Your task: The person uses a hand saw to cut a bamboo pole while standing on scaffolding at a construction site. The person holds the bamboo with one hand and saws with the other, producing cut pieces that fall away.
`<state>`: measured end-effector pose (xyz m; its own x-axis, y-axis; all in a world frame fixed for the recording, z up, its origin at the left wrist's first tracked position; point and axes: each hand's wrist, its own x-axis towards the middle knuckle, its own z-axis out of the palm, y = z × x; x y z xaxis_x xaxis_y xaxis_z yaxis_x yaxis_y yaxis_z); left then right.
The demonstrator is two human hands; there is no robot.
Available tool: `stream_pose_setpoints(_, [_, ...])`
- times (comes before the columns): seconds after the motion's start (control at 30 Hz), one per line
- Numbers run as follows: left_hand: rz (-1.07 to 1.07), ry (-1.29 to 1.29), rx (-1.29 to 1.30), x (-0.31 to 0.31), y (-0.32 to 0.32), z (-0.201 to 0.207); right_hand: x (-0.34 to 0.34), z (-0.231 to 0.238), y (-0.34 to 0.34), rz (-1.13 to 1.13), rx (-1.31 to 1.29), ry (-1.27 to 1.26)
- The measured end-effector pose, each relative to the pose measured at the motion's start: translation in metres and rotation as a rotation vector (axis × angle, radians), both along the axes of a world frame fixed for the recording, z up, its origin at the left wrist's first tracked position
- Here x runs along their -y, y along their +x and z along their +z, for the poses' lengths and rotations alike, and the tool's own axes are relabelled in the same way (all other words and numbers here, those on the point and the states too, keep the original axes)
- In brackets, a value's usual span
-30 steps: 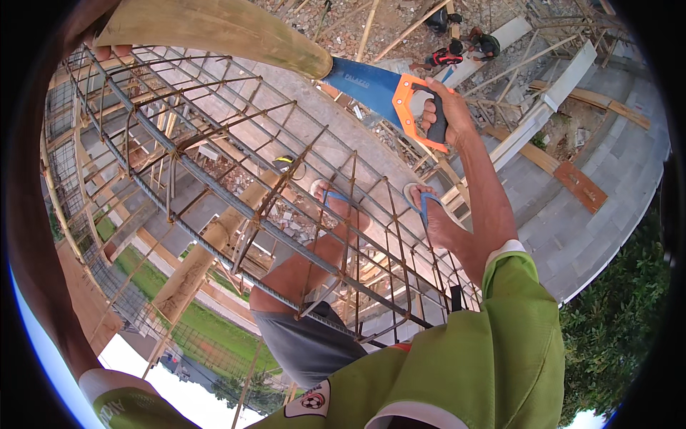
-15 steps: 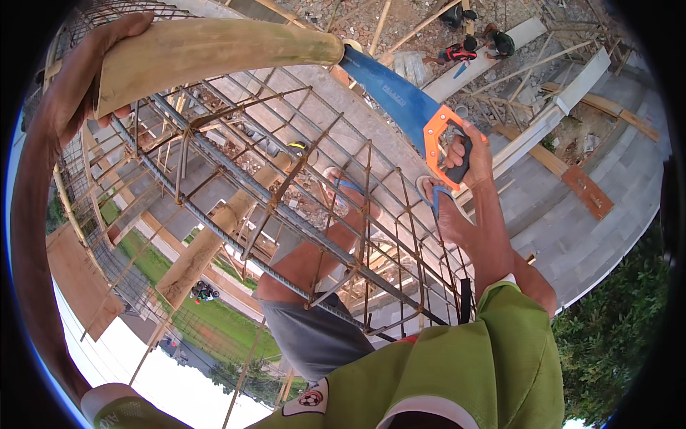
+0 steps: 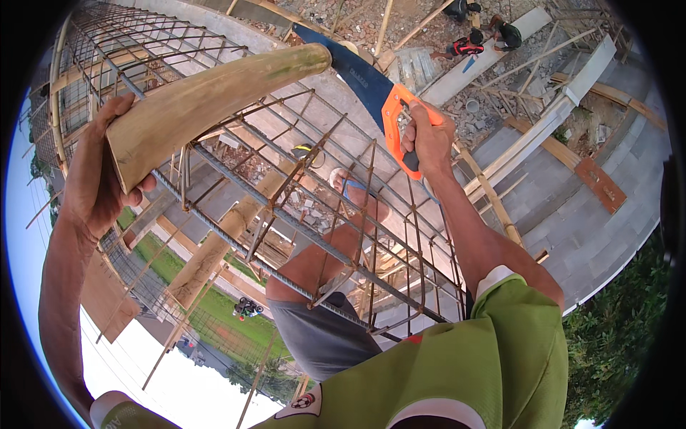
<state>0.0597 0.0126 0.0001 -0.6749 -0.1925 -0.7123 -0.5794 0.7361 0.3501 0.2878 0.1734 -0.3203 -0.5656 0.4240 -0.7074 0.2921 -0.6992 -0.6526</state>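
Note:
In my left hand point(image 3: 89, 171) is the near end of a pale wooden board point(image 3: 221, 89), thumb on top and fingers below. The board slants up over the rebar cage point(image 3: 286, 207). My right hand point(image 3: 429, 139) is closed round the orange and black handle of a handsaw point(image 3: 361, 79). Its dark blue blade crosses the board's far end, with the tip showing past it. Whether the teeth touch the wood, I cannot tell.
Below the cage, another length of wood point(image 3: 207, 261) slopes down. My foot in a blue-strapped sandal point(image 3: 349, 187) is beyond the bars. Two people point(image 3: 468, 44) crouch by a long plank point(image 3: 454, 77) on rubble. Grey block paving point(image 3: 572, 214) lies right.
The saw has moved left and up, so its tip now sticks out past the board's end. My left hand and the board's near end have shifted lower and slightly right.

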Motion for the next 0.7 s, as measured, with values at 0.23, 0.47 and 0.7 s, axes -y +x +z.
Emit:
stream_pose_setpoints(0.23, [0.223,0.180,0.154,0.015,0.029,-0.004,0.011,0.010,-0.024,0.126,0.016,0.177])
stream_pose_setpoints(0.47, [0.431,0.329,0.273,0.005,0.059,-0.005,0.024,-0.023,-0.090,0.297,0.014,0.670])
stream_pose_setpoints(0.7, [0.587,0.455,0.339,0.011,0.083,-0.001,0.042,0.012,-0.004,0.116,-0.311,0.723])
